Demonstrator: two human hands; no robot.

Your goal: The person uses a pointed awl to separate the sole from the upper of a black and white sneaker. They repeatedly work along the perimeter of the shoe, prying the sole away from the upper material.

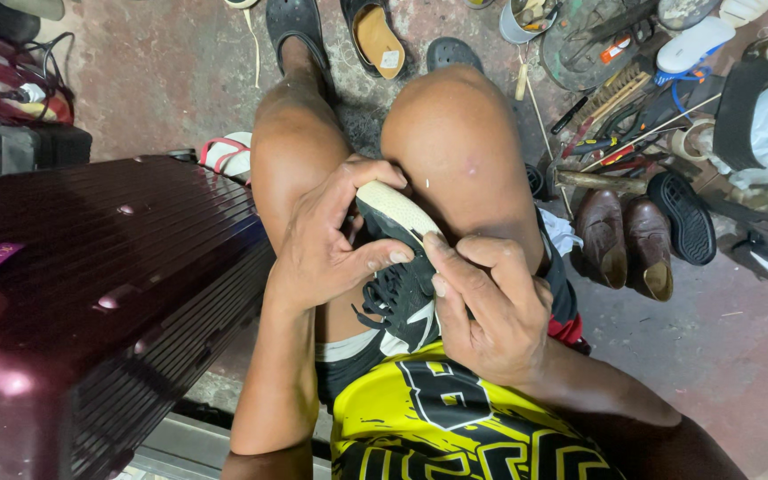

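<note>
Concrete floor [722,356] lay beyond the black sneaker [399,267]; left hand [326,240] and right hand [482,307] pinched it; weak pressure risked slippage.

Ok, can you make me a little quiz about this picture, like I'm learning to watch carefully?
1. True or false: both hands hold the black sneaker.
2. What lies right of the person's knees on the floor: (a) a pair of brown shoes, (b) a bicycle, (c) a cat?
3. What colour is the big suitcase beside the person's left arm?

Key
1. True: the left hand grips the pale sole end, and the right hand pinches the laced side.
2. (a), the brown shoes.
3. Dark purple-red.
</note>
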